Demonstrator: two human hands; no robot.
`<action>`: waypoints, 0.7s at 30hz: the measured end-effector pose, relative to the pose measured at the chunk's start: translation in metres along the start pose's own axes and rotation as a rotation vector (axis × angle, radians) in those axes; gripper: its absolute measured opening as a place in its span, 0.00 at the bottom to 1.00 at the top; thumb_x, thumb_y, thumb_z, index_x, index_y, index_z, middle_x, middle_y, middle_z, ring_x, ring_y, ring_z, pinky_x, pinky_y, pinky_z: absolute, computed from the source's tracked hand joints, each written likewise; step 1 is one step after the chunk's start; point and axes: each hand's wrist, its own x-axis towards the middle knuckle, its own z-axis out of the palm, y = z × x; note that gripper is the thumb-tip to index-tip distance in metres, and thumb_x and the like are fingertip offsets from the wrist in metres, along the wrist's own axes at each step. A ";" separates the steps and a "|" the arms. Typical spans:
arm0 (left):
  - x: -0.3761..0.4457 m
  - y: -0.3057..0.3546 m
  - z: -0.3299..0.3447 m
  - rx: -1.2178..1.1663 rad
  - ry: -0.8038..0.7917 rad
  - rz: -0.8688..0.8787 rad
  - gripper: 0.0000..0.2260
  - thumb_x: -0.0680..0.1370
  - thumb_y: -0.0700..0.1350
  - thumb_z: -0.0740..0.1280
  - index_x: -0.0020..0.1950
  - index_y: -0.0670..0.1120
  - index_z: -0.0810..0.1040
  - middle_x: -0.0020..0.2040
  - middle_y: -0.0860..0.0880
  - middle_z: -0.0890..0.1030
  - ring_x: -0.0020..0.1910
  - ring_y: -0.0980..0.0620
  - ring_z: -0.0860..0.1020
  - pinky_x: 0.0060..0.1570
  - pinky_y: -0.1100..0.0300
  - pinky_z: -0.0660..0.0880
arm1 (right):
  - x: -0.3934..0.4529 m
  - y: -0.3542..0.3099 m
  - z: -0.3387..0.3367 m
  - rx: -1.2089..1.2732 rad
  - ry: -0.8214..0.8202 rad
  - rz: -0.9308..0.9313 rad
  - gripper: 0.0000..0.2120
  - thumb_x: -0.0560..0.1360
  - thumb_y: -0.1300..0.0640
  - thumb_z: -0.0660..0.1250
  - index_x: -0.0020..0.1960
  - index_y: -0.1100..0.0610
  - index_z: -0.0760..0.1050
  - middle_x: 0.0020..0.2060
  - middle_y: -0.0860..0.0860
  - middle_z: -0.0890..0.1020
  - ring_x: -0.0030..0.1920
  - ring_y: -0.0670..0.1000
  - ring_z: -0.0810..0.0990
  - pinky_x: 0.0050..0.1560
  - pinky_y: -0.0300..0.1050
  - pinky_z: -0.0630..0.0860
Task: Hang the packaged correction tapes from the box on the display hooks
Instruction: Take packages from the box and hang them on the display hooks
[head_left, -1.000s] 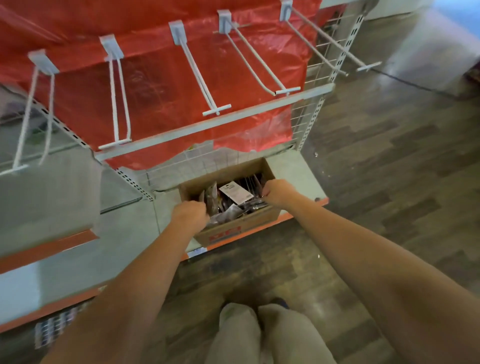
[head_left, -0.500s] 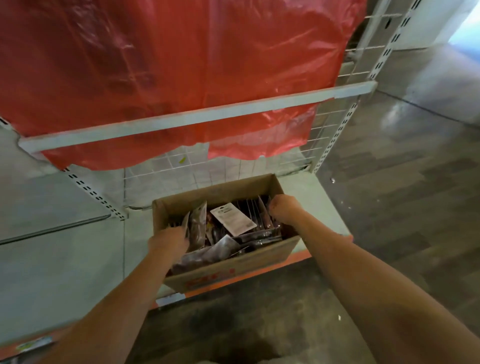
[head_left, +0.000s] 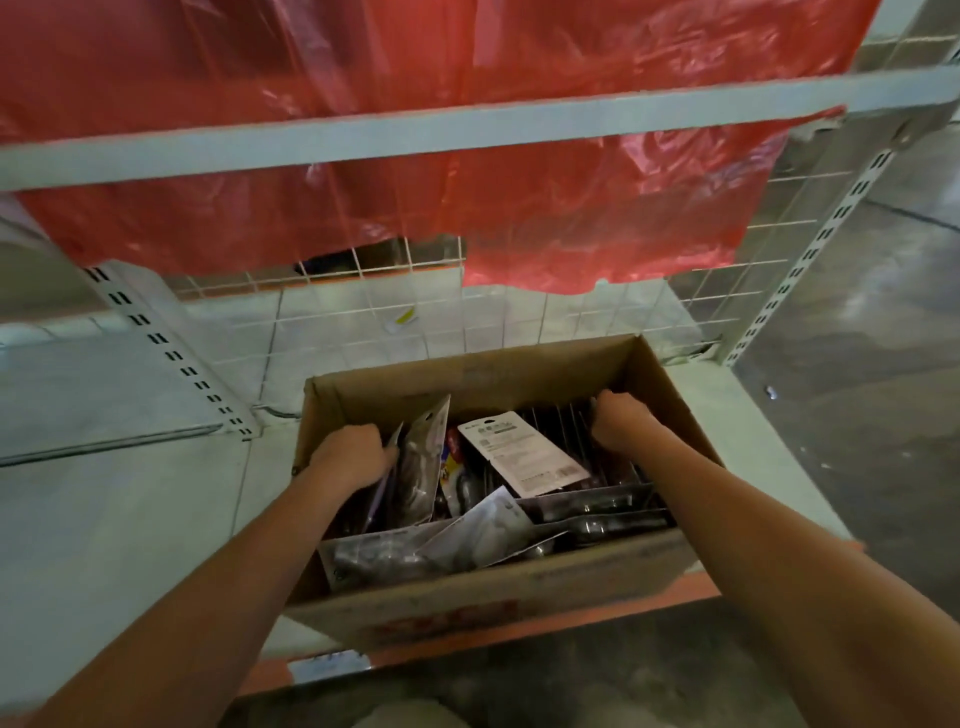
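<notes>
An open cardboard box (head_left: 470, 370) stands on the bottom shelf, filled with several packaged correction tapes. One pack (head_left: 523, 453) lies on top with its white printed back up; others stand upright in rows. My left hand (head_left: 352, 458) is inside the box at its left side, fingers curled round an upright pack (head_left: 422, 467). My right hand (head_left: 618, 423) is at the right rear, fingers curled over the tops of a row of upright packs (head_left: 563, 421). No display hooks are in view.
The box sits on a pale base shelf (head_left: 130, 519) with an orange front edge. A white crossbar (head_left: 467, 130) and a red plastic sheet (head_left: 519, 208) hang above it, over a wire grid back (head_left: 519, 322). Dark floor (head_left: 883, 389) lies to the right.
The view has dropped and closed in on the box, so the hooks left the frame. Both hands have sunk deeper among the packs and curled round them.
</notes>
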 end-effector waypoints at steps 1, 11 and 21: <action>0.003 0.000 0.003 0.000 -0.032 0.007 0.16 0.81 0.53 0.59 0.58 0.42 0.75 0.54 0.44 0.79 0.53 0.46 0.77 0.48 0.56 0.72 | 0.004 -0.001 0.005 0.002 0.014 -0.007 0.20 0.79 0.61 0.57 0.70 0.64 0.61 0.59 0.61 0.76 0.58 0.60 0.76 0.56 0.53 0.74; 0.023 -0.001 0.018 -0.239 -0.274 -0.005 0.07 0.79 0.42 0.62 0.53 0.42 0.76 0.46 0.45 0.77 0.49 0.46 0.76 0.49 0.57 0.69 | 0.030 0.004 0.027 0.073 0.096 0.090 0.27 0.81 0.59 0.56 0.74 0.66 0.48 0.64 0.64 0.72 0.63 0.62 0.73 0.60 0.53 0.70; 0.022 0.003 0.029 -0.147 -0.283 -0.012 0.20 0.83 0.41 0.53 0.74 0.38 0.58 0.69 0.39 0.69 0.65 0.43 0.71 0.62 0.52 0.67 | 0.035 0.005 0.033 0.037 -0.087 0.045 0.26 0.80 0.63 0.56 0.75 0.62 0.52 0.68 0.62 0.67 0.62 0.59 0.73 0.54 0.48 0.71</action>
